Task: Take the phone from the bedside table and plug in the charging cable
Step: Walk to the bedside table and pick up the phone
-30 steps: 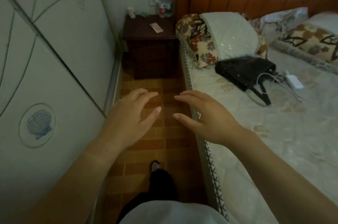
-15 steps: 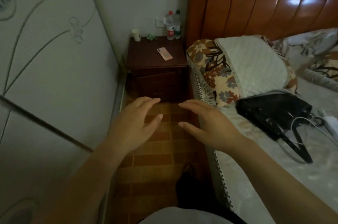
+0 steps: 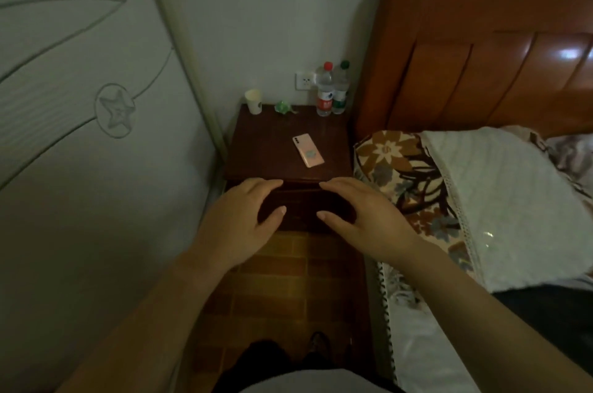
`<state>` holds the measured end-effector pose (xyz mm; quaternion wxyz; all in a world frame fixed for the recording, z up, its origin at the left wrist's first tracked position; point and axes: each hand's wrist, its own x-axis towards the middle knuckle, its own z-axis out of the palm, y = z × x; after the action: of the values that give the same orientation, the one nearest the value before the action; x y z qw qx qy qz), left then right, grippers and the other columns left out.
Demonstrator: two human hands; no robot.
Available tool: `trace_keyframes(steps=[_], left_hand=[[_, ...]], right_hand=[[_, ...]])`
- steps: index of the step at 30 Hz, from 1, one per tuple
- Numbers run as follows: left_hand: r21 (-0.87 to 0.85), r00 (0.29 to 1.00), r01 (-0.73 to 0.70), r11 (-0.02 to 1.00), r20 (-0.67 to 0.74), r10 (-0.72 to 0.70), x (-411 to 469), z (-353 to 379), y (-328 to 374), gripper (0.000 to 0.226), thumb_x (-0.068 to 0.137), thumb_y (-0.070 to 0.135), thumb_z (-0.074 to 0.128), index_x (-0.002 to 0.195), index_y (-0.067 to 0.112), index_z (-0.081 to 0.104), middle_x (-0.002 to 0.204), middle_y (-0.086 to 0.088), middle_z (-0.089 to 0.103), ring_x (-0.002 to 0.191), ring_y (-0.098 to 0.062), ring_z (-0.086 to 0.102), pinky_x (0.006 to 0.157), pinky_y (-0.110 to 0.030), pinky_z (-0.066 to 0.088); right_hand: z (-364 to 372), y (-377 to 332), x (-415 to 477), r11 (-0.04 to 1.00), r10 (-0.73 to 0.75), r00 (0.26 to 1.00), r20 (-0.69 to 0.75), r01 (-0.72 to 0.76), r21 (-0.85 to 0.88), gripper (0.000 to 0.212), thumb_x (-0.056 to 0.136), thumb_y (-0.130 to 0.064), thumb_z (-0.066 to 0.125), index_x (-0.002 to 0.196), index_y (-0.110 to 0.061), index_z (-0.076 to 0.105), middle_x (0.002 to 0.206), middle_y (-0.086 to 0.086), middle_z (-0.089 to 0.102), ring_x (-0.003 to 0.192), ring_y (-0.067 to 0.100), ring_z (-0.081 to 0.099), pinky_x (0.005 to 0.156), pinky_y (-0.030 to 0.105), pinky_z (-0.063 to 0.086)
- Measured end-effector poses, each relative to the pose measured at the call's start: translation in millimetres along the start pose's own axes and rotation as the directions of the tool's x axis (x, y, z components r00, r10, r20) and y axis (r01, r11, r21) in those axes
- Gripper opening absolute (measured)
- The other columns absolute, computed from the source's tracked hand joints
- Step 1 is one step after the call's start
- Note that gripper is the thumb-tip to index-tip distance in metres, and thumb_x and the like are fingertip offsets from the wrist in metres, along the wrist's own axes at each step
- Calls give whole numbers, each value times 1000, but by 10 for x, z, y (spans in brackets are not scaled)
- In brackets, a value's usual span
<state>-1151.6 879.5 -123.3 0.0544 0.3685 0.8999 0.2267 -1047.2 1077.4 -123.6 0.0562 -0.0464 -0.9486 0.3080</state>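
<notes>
**Both hands held empty before the bedside worktop, phone untouched**

The pink phone (image 3: 308, 150) was seen lying flat and back side up on the dark wooden bedside worktop (image 3: 256, 148), right of centre, with its long axis angled across the top. A small round patch was visible on its back. Nothing was touching it.

The left hand (image 3: 239, 225) and the right hand (image 3: 365, 219) were held side by side in front of the worktop's near edge, over its drawer front, palms down. The grip of each hand was loosely open, fingers curved and thumbs turned inward toward each other, and nothing was held in either. Both hands were well short of the phone, and a gap was left between them.

Along the back edge of the worktop, a white paper cup (image 3: 253, 101) was placed at the left, a small green object (image 3: 284, 107) beside it, and two clear bottles (image 3: 332, 91), one red-capped and one green-capped, at the right, touching each other. A wall socket (image 3: 305, 81) was seen just left of the bottles. No charging cable could be made out.

To the right, a floral pillow (image 3: 394, 168) with a white quilted cover (image 3: 500, 193) was laid on the bed under the glossy wooden headboard (image 3: 481, 49). A white wardrobe door (image 3: 80, 135) was seen on the left, and a tiled floor (image 3: 288, 290) below.
</notes>
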Motion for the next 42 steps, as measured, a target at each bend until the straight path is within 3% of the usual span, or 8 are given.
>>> trace_keyframes(steps=[6,15,21,24,28,35,42], left_hand=[[34,999,31,999,37,-32,958,-6,-374,49,88,48,42,133,29,39,136,0,47,117,-19,49,91,-37,47],[39,994,25,999,107,-29,2553,29,-1193,47,89,46,44,133,28,39,136,0,45,98,-21,56,85,-38,48],[82,982,27,996,183,-42,3478,316,-1788,50,89,44,45,134,25,38,139,-4,43,121,-23,46,96,-47,43],[84,976,43,996,212,-60,3737,564,-2006,51,88,43,46,135,25,37,140,-6,43,123,-24,44,97,-48,43],[65,963,77,995,253,-91,4024,1079,-2338,52,88,41,48,136,24,37,138,-7,44,122,-24,46,96,-47,43],[55,905,199,978,373,-205,4278,2031,-2828,54,89,40,47,138,22,34,145,-10,37,129,-26,38,104,-50,36],[144,852,253,957,436,-290,4246,2619,-3163,59,90,45,41,143,32,18,157,-4,11,143,-26,7,113,-55,18]], right_hand=[[40,385,967,1000,-4,1000,31,4,28,52,87,-43,56,134,-22,43,138,1,47,126,17,42,103,32,39],[320,1010,2573,991,133,991,20,-133,-29,58,87,-47,54,138,-27,36,148,0,33,133,23,31,103,36,32],[636,1423,3499,982,187,980,66,-187,-11,60,86,-44,58,138,-27,36,149,2,32,133,25,31,102,38,34],[879,1665,3752,975,222,973,65,-220,-32,60,86,-46,57,139,-29,35,150,2,31,134,23,30,101,36,35],[1378,2128,4030,950,313,945,99,-310,-40,59,87,-44,56,140,-26,35,152,5,28,136,28,27,102,48,39],[2190,2879,4242,899,434,889,147,-417,-131,57,87,-44,54,139,-29,35,153,7,25,134,31,27,99,55,38],[2576,3285,4339,861,472,870,144,-419,-289,67,83,-52,54,139,-33,22,154,0,13,137,31,18,95,60,36]])
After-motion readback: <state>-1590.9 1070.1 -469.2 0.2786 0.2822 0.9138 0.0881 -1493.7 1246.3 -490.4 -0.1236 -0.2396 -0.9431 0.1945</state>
